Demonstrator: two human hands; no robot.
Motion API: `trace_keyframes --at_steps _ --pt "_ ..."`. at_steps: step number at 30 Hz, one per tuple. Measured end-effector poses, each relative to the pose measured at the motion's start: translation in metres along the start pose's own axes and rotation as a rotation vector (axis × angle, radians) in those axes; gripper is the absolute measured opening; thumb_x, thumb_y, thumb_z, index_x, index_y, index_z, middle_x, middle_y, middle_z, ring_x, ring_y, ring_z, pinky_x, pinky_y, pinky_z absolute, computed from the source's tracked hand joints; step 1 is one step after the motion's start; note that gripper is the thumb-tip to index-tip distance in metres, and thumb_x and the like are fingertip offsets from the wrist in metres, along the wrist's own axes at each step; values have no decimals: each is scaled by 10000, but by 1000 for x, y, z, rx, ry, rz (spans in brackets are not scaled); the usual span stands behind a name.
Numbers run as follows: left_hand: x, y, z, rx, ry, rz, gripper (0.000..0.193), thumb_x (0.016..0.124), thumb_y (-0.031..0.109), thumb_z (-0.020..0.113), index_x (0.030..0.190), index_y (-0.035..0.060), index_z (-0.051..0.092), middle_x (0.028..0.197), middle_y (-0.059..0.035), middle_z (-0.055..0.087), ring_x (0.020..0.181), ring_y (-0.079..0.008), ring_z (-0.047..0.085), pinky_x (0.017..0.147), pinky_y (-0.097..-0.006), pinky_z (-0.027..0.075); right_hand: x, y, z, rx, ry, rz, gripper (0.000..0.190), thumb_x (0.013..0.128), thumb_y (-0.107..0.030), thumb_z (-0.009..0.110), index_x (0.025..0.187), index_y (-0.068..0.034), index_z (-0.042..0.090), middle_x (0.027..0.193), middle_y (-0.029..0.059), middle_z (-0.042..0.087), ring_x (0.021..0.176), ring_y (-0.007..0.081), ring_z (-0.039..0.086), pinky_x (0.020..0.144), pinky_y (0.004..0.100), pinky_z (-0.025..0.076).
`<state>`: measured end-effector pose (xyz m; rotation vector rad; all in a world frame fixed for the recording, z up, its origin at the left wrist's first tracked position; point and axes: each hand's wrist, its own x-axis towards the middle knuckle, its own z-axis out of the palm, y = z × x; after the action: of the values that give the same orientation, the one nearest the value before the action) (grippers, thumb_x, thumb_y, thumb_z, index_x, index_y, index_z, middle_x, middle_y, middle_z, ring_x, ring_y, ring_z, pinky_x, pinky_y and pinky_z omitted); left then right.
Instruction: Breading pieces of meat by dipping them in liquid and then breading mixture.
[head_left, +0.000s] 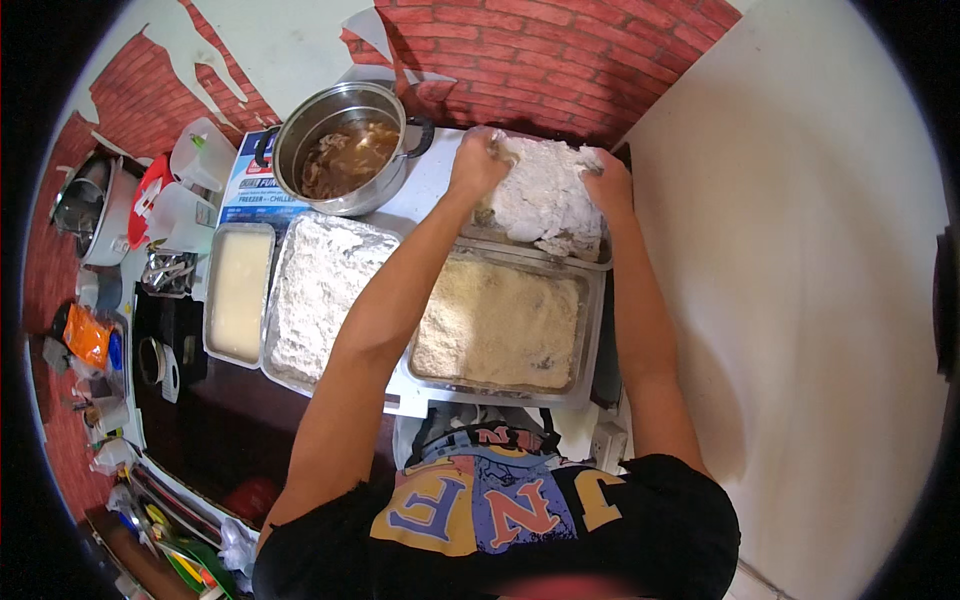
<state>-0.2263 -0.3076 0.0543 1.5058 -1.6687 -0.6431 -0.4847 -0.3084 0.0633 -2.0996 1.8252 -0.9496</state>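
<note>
Both my hands grip a broad, flour-coated piece of food (544, 187) by its two upper corners, over a tray (566, 255) at the back right. My left hand (481, 161) holds its left edge and my right hand (609, 180) its right edge. The kind of food is hidden by the coating. Directly below stands a metal tray of pale crumbs (499, 322). My left forearm passes over a tray of white flour (319, 292). A narrow tray of pale cream liquid (240, 292) stands left of the flour.
A steel pot (337, 150) with brown liquid and pieces in it stands at the back left. Farther left are plastic pitchers (184, 217), a red item (150, 199) and a metal pot (109, 217). A pale wall (795, 247) rises close to my right arm.
</note>
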Motion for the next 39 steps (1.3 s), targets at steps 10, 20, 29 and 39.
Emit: trace_keyframes --at_steps 10,20,29,39 --pt "-92 -2 -19 -306 3 -151 285 778 107 734 1053 38 707 999 -201 717 914 -366 694 812 -410 545 -54 -22 -21 123 186 9 436 767 -64 716 1194 13 672 1173 211 685 1126 370 645 965 413 507" --pt "-251 -38 -41 -37 -215 -11 312 768 112 747 1066 61 674 1026 -168 678 911 -374 668 778 -441 548 -229 -86 65 497 -94 179 378 788 -56 713 1158 16 698 1071 172 725 969 262 704 806 355 544" --pt "-290 -76 -161 -114 -149 -134 346 798 55 750 1135 23 678 1079 -156 695 910 -300 685 775 -345 561 -164 -154 112 716 -100 136 340 844 -4 662 1181 41 672 1066 131 729 908 164 687 764 280 535" --pt "-288 -173 -289 -415 -121 -203 335 826 70 751 1147 18 672 1021 -113 714 868 -215 694 723 -304 549 -24 -324 162 948 -301 131 324 912 22 604 1229 7 669 1064 81 733 899 127 689 681 230 506"
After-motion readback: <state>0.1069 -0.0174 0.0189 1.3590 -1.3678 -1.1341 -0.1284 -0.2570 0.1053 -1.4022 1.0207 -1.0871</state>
